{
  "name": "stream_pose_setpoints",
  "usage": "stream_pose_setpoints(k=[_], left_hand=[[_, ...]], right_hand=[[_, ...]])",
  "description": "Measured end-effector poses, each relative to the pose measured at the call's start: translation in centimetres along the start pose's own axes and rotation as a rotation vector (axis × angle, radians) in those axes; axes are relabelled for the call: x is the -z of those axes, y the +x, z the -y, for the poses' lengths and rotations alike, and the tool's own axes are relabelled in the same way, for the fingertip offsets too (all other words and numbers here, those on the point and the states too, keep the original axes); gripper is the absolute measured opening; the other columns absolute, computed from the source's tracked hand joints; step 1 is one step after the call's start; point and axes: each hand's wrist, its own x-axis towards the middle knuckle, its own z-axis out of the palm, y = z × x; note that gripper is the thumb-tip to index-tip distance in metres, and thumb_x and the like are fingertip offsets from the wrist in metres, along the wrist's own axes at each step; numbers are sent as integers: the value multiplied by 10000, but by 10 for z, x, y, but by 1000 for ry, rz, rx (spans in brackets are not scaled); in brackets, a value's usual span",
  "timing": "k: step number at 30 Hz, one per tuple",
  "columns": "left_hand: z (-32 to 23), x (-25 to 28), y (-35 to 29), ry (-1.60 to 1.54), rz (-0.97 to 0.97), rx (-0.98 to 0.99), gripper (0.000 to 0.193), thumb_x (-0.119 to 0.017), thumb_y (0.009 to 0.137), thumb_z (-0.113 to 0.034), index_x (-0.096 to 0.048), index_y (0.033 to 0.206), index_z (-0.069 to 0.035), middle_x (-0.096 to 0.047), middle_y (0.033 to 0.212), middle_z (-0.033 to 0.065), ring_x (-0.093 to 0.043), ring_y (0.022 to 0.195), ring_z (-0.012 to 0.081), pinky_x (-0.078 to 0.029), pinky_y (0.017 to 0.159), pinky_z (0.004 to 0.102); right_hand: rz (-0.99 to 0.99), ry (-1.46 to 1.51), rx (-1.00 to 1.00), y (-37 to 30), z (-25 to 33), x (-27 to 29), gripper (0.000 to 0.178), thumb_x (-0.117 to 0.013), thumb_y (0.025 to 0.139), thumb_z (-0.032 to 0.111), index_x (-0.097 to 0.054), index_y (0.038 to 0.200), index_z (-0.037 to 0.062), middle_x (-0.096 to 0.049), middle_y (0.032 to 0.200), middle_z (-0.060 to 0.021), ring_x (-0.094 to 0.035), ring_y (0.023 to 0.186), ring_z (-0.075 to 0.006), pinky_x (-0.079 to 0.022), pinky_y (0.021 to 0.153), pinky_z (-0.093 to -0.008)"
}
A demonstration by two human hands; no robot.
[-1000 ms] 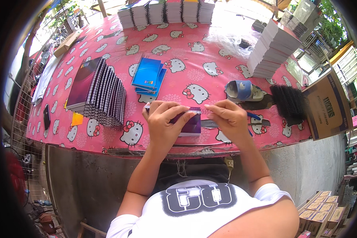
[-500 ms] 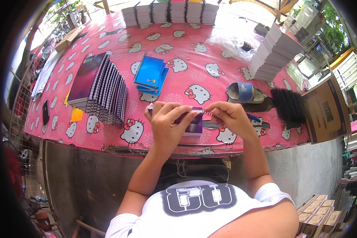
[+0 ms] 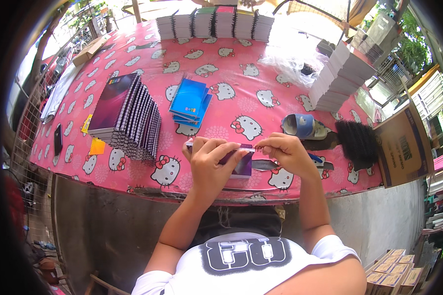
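Near the table's front edge lies a purple notebook (image 3: 242, 168), its bound edge facing away from me. My left hand (image 3: 207, 161) grips this notebook at the bound edge, fingers over the top and thumb on the cover. At the right end of that edge, a dark spiral wire (image 3: 257, 147) sticks out. My right hand (image 3: 285, 151) pinches the wire's end between thumb and fingers. Beneath the right hand lies a tool with a flat metal blade (image 3: 265, 165) and a blue part, partly hidden by the wrist.
Stacked purple spiral notebooks (image 3: 114, 110) stand at left, with blue notebooks (image 3: 188, 101) beside them. To the right are a blue rounded thing with an opening (image 3: 300, 126), a pile of black wire coils (image 3: 355, 143), a cardboard box (image 3: 403, 145) and a tall paper stack (image 3: 337, 81). More notebooks (image 3: 204, 24) line the far edge.
My right hand has shifted slightly, still at the wire's end, and less of the wire shows between the fingers and the notebook. The whole view has moved a little.
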Motion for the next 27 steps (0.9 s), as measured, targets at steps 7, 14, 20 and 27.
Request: stream_pose_setpoints(k=[7, 14, 20, 27], left_hand=[[0, -3, -1, -3, -16, 10, 204, -818, 698, -268, -752, 826, -124, -666, 762, -24, -528, 785, 151, -335, 822, 335], [1, 1, -3, 37, 26, -13, 209, -803, 699, -196, -748, 894, -144, -674, 823, -33, -541, 819, 151, -336, 817, 330], [4, 3, -7, 13, 57, 15, 237, -795, 687, -137, -745, 918, -151, -673, 848, -35, -549, 841, 156, -332, 817, 337], [8, 1, -11, -22, 46, 32, 182, -792, 701, -198, -735, 873, -185, -660, 814, -68, -540, 843, 132, -271, 866, 364]], right_hand=[[-169, -148, 255, -6, 6, -10, 163, -642, 834, 0, -686, 989, 23, -621, 828, -80, -606, 726, -165, -486, 633, -288], [-236, -211, 190, -8, 8, -26, 311, -727, 807, 187, -583, 1052, 61, -605, 842, -94, -622, 730, -229, -489, 593, -328], [-268, -359, 218, -6, 20, -34, 164, -697, 834, 122, -613, 922, 13, -603, 864, -106, -615, 766, -237, -484, 656, -337], [-246, -502, 334, -3, 36, -24, 181, -665, 809, 119, -636, 980, 69, -617, 934, -106, -623, 857, -305, -509, 698, -400]])
